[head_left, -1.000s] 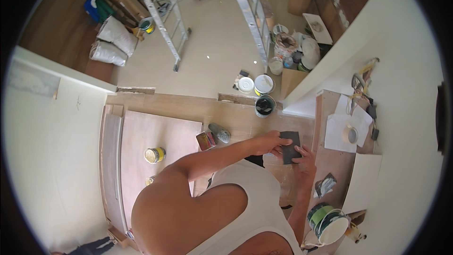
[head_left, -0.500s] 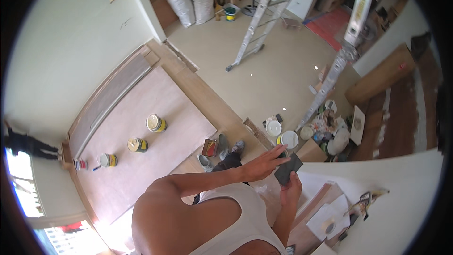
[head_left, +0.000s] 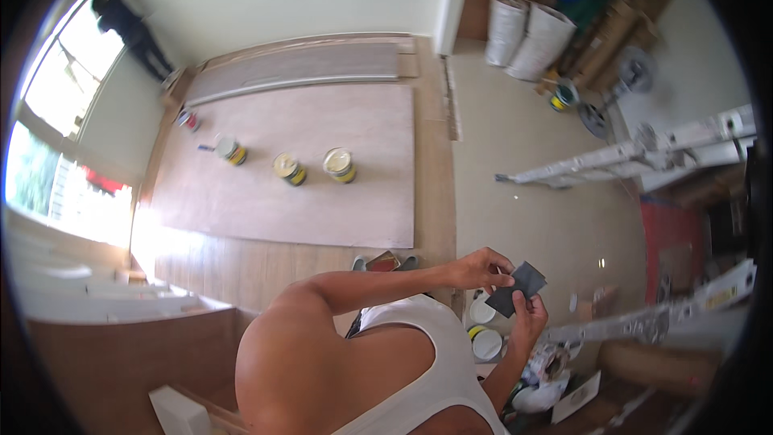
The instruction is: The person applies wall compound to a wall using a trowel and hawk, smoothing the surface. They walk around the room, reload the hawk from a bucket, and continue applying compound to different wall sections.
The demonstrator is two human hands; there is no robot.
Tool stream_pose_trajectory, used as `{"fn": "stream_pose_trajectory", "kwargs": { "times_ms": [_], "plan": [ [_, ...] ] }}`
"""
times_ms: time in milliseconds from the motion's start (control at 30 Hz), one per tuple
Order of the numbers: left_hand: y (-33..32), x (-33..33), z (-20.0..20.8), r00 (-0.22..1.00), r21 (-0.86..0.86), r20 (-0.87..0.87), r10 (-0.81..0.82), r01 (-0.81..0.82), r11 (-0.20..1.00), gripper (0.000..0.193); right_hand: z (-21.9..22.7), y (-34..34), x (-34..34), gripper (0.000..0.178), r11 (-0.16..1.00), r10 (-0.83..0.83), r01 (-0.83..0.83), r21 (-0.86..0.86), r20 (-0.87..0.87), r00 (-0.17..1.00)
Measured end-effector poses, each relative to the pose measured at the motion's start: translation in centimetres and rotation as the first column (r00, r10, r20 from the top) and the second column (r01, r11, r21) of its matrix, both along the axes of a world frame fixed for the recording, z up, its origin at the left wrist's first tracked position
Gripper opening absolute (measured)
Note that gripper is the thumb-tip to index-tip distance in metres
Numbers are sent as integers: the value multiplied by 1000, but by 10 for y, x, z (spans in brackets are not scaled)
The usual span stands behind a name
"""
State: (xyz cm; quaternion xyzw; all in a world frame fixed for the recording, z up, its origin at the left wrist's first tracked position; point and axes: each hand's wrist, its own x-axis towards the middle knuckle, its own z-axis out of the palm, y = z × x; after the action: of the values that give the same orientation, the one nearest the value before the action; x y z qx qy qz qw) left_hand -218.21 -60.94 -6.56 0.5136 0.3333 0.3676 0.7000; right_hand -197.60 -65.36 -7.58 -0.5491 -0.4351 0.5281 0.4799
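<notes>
My right hand (head_left: 527,318) grips dark grey sandpaper (head_left: 515,292) from below, its thumb lying across the face. The sandpaper shows as two overlapping square pieces, or one folded sheet; I cannot tell which. On its left edge, my left hand (head_left: 481,269) pinches it between thumb and curled fingers. Both hands are raised above the floor, out to the right of my body. Beneath them, partly hidden, stand a round white lid or tub (head_left: 481,308) and a paint bucket with a pale top (head_left: 486,344).
Several paint cans, including a yellow-banded can (head_left: 339,164), stand on a large pale board (head_left: 274,209). An aluminium ladder (head_left: 628,157) stands at the right, near white sacks (head_left: 538,40). Another person (head_left: 137,32) is by the window at far left. Clutter (head_left: 547,379) lies at lower right.
My view has swung left, bringing the window and person further in. The left fingers, stretched over the sandpaper before, now pinch its edge, and two overlapping layers show.
</notes>
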Motion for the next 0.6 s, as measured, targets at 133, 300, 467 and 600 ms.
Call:
{"fn": "stream_pose_trajectory", "kwargs": {
  "times_ms": [133, 300, 467, 600],
  "plan": [
    [14, -37, -20, 989, 188, -66, 131, -117, 975, 36, 6, 53, -27, 28, 951, 308, -309, 23, 22, 951],
    [8, -66, -37, 848, -306, 65, 525, -484, 820, 64, 5, 127, -61, 22, 684, 593, -699, 210, 398, 700],
    [34, -71, -28, 787, -509, 211, 579, -418, 753, 67, 13, 200, -97, 18, 280, 492, -888, 365, 740, 459],
    [98, -62, -29, 628, -285, 19, 778, -742, 606, 60, 9, 257, -115, 21, 481, 715, -829, 284, 421, 559]
  ]
}}
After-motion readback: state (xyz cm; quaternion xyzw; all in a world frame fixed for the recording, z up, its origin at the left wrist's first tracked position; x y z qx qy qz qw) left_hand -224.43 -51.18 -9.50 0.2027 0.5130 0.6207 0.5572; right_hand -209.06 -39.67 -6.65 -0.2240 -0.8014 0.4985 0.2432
